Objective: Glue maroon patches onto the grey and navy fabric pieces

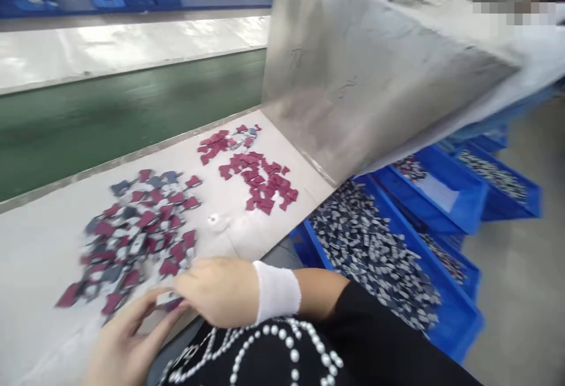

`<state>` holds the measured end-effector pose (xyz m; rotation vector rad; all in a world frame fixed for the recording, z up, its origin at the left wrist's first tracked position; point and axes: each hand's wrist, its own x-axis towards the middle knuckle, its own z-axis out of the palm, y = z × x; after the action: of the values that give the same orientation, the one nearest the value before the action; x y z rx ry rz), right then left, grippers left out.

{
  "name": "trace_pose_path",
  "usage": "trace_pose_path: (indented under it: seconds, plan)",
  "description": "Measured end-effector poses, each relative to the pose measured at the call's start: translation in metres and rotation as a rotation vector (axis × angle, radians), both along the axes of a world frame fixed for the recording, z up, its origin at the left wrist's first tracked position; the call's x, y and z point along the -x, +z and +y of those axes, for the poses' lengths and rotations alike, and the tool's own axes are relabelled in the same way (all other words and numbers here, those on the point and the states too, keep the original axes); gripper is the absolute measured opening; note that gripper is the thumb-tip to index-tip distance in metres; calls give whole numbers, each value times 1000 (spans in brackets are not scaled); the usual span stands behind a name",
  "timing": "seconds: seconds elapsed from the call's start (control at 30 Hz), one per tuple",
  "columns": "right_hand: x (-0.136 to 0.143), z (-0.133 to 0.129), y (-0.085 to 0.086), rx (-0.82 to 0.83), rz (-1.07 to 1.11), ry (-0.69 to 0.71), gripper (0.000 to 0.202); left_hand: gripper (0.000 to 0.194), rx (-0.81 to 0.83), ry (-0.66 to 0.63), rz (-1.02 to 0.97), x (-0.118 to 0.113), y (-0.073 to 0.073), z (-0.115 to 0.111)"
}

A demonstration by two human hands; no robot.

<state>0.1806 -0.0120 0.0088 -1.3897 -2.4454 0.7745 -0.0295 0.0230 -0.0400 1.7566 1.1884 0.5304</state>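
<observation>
Currently, both hands work at the near edge of the white surface (39, 245). The left hand (128, 333) pinches a small piece (169, 298), light with a dark reddish part, between the tips of its thumb and forefinger. The piece is located at the near edge, between the two hands, and is partly covered by the fingers. The right hand (218, 292) meets it from the right, back upward, fingers curled; whether these fingers are pressed together on the piece cannot be told. A white wristband (278, 292) encircles the right wrist.

A mixed pile (136, 227) of maroon, grey and whitish pieces lies just beyond the hands, extending leftward and toward the far edge. A maroon group (265, 183) lies near the right edge. A smaller cluster (216, 143), mostly maroon with some grey pieces, lies near the far right corner.

A metal panel (353, 80) rises along the right edge. A green strip (132, 124) runs beside the far edge. A blue bin (463, 327), filled with dark and light grey pieces (371, 245), stands beyond the near right corner; further blue bins stand behind it.
</observation>
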Motion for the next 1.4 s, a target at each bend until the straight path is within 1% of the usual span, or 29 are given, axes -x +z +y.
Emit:
trace_pose_path:
  seconds: [0.07,0.13,0.2,0.3,0.43,0.57,0.67,0.77,0.93,1.0,1.07,1.17,1.23,1.33,1.4]
  plan:
    - [-2,-4,3,-4,35,-13,14,28,63,-69,-11,-8,9,-2]
    - [-5,-4,5,0,60,-29,15,26,146,-44,-49,-16,13,-3]
    - [-8,-3,7,18,80,-38,13,23,225,-8,-129,-21,15,-3]
    - [-9,-2,12,57,104,-38,12,20,302,-14,-180,-23,19,-3]
    - [-4,-2,17,98,112,-47,14,12,278,-87,-120,-20,28,-7]
    - [4,-1,16,138,78,-83,7,9,279,-96,-179,-20,32,-12]
    - [4,1,17,152,80,-48,6,10,292,-124,-195,-19,33,-14]
    - [2,2,19,213,138,-18,3,7,282,-164,-178,-16,35,-14]
    - [3,-1,19,266,204,-34,16,12,290,-172,-140,-11,32,-16]
    - [5,-2,17,299,205,-55,15,12,301,-161,-172,-11,30,-16]
    - [7,-2,13,338,211,-98,11,12,331,-133,-220,-12,30,-16]
    - [6,2,1,389,240,-164,8,9,432,-83,-292,-13,27,-14]
    - [4,8,-10,415,263,-148,14,9,484,-72,-318,-13,21,-12]
    - [5,21,-27,428,283,-75,26,10,459,-59,-282,-13,7,-8]
    - [6,28,-33,451,296,-67,25,12,423,-42,-238,-13,-1,-7]
